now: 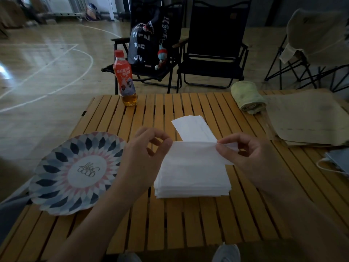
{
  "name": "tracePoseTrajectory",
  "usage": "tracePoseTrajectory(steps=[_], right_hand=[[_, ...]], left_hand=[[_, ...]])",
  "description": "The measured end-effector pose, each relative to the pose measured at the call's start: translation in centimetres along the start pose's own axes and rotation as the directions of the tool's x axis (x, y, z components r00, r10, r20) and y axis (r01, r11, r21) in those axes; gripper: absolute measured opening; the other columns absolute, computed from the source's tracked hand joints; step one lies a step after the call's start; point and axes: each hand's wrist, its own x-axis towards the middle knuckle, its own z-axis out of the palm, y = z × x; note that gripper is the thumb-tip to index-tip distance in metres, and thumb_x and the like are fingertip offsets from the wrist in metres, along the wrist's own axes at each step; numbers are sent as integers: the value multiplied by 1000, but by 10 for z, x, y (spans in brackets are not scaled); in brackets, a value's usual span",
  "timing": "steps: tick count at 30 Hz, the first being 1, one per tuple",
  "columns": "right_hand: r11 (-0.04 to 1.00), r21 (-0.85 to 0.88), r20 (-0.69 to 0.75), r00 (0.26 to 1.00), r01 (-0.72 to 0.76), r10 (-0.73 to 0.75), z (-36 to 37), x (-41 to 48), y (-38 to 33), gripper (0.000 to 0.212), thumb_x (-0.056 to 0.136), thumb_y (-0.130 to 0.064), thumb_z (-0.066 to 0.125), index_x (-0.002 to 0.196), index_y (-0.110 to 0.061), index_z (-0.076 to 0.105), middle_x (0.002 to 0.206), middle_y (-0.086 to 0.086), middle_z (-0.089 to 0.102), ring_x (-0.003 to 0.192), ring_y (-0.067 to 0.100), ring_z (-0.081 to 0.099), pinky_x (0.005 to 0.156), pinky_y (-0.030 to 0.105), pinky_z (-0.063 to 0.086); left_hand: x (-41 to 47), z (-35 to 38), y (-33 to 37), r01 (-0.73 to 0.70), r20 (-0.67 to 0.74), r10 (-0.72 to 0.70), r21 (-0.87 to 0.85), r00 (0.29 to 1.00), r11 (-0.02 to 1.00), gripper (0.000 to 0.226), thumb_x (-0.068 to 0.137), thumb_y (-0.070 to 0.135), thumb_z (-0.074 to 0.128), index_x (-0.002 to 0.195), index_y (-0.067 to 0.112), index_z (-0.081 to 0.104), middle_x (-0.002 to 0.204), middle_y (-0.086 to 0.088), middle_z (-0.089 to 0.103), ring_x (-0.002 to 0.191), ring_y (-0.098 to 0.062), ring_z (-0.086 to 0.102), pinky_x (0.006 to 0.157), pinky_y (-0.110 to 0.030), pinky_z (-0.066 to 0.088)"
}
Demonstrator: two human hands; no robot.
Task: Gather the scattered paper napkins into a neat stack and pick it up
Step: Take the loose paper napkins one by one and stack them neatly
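Near the middle of the worktop [188,224], I see the stack [192,180] of white napkins lying squared up, its near edge showing several layers. Both hands hold one napkin [194,151] stretched flat just over the stack's far half. The left hand [145,150] has its fingers [160,136] curled in and seems to pinch the sheet's left corner, though the dim light blurs that contact. The right hand [243,152] plainly pinches the right corner. Just beyond, toward the far edge, the loose napkins [192,127] lie askew, partly hidden behind the held sheet.

A patterned plate [75,173] overhangs the left edge, close beside the left wrist. A bottle [125,80] stands at the far edge, left of centre. A rolled towel [247,97] sits near the far right corner, with flat paper bags [306,118] along the right edge and a grey item [340,161] nearer me. Folding chairs [213,46] and a backpack [149,40] stand past the worktop.
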Motion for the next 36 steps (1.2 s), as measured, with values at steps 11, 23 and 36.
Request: tracePoseTrajectory(steps=[11,23,36], right_hand=[[999,-24,-19,999,44,-44,1,-4,-10,21,76,-48,71,91,-34,71,102,-12,63,93,9,60,71,28,55],[996,92,-121,993,20,-9,7,-3,-9,29,80,-49,69,98,-26,68,91,-19,71,81,2,69,57,17,55],[821,-570,62,998,35,1,43,5,35,16,93,-51,59,97,-36,56,91,-17,60,77,-4,54,61,12,37]], left_hand=[[-6,8,-2,10,64,-21,175,998,985,7,88,37,62,93,38,57,98,23,48,91,0,47,75,-18,35],[-3,8,1,165,66,-153,-265,986,950,17,84,49,56,93,35,58,88,16,63,79,-6,63,65,-22,56],[-1,42,-38,52,183,-144,431,972,901,7,101,38,44,103,31,45,94,11,59,78,-3,55,67,-19,40]])
